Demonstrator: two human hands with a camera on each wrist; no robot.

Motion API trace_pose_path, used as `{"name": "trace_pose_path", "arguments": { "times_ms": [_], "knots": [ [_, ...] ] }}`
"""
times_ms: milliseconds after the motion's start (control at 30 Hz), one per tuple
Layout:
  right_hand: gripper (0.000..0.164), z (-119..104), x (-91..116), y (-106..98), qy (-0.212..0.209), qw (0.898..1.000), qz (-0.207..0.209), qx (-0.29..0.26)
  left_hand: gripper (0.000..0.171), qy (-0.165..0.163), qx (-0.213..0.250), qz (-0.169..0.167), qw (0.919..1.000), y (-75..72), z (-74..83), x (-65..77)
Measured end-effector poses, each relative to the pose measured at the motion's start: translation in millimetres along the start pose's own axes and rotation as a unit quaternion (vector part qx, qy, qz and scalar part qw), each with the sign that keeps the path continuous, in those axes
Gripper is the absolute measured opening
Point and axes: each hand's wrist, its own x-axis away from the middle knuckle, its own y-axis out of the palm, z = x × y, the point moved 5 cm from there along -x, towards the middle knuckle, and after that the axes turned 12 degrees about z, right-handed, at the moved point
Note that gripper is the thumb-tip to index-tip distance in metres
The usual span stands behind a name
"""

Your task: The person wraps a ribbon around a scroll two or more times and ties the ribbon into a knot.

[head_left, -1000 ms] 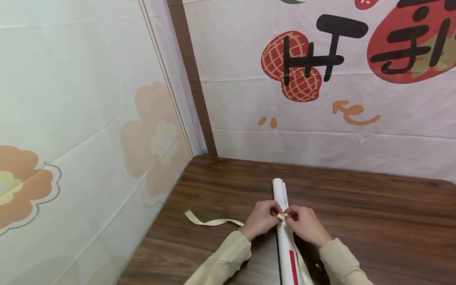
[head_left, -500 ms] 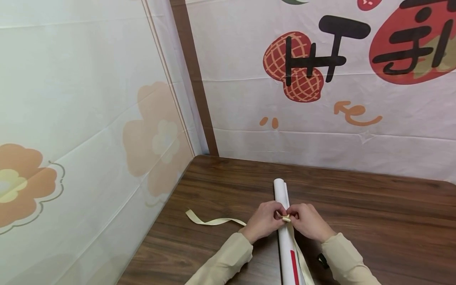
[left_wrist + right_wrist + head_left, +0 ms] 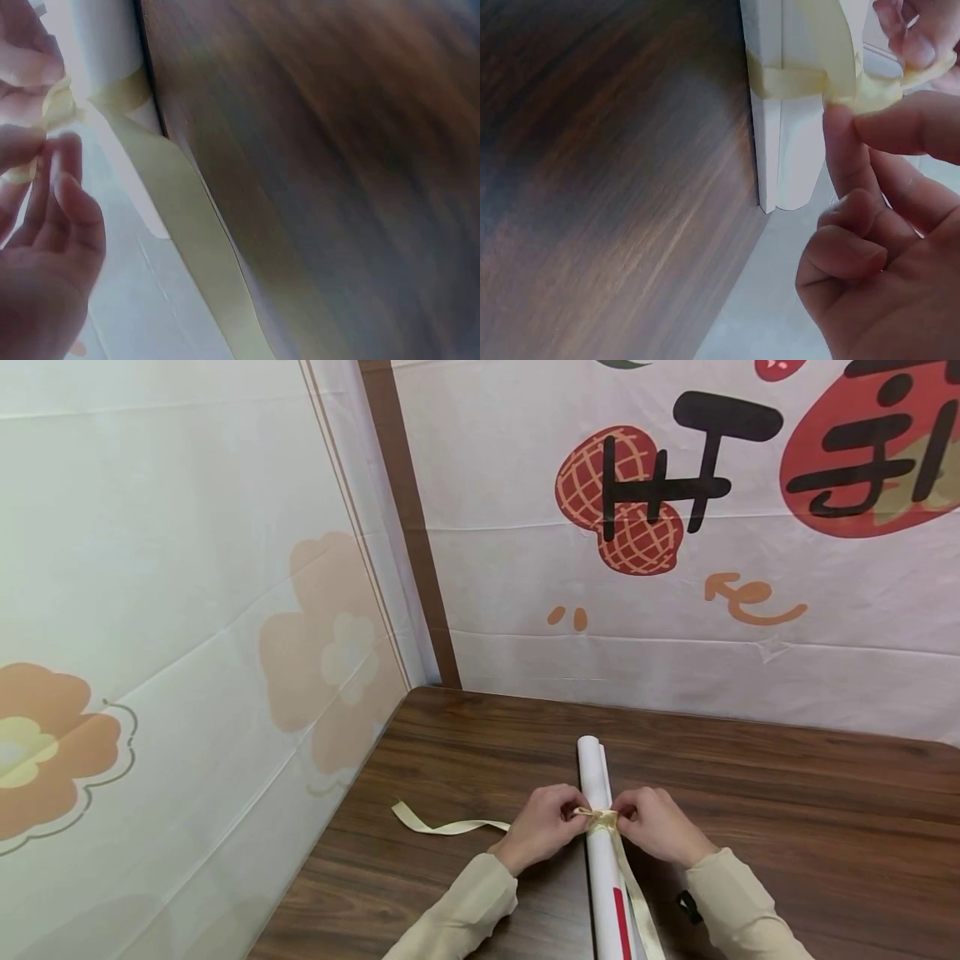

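A white paper roll [image 3: 598,868] with a red stripe lies lengthwise on the wooden table. Cream satin ribbon [image 3: 602,821] wraps around its middle, gathered in a knot on top. On the knot's left side my left hand [image 3: 546,827] pinches a loop of ribbon between thumb and finger. Opposite it, my right hand [image 3: 662,825] pinches the ribbon at the roll's right edge. The right wrist view shows that thumb and index fingertip meeting on the ribbon [image 3: 877,94], the other fingers curled. One long tail trails left over the table; another runs down along the roll's right side.
The brown wooden table [image 3: 810,810] extends to both sides. A small black object [image 3: 688,907] lies beside the right sleeve. Printed fabric walls [image 3: 495,568] stand behind the table and along its left edge.
My hands have moved apart from close together over the knot to either side of the roll. The ribbon between them is drawn out wider and flatter. More of the black object shows.
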Motion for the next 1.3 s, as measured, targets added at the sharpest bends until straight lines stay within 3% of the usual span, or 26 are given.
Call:
{"name": "trace_pose_path", "arguments": {
  "times_ms": [233, 400, 600, 867, 1300],
  "knots": [
    [0.008, -1, -1, 2, -0.027, 0.999, -0.045, 0.0, 0.005, -0.012, -0.001, -0.024, 0.9996, -0.8, -2.4, 2.6],
    [0.008, -4, -4, 1, -0.078, 0.996, -0.048, 0.014, 0.005, -0.009, -0.004, -0.025, 0.9996, -2.3, -1.3, 3.1],
    [0.009, -5, -6, 0, -0.106, 0.993, -0.057, 0.019, 0.006, -0.011, -0.002, -0.021, 0.9997, -3.3, -2.5, 2.9],
    [0.013, 1, -7, -3, -0.104, 0.992, -0.066, 0.019, 0.007, 0.011, -0.006, -0.014, 0.9998, -5.8, -3.8, 3.1],
    [0.011, 9, -6, -6, -0.112, 0.985, -0.132, -0.012, 0.007, 0.0, -0.034, -0.032, 0.9989, -6.1, -8.1, 3.9]
  ]
}}
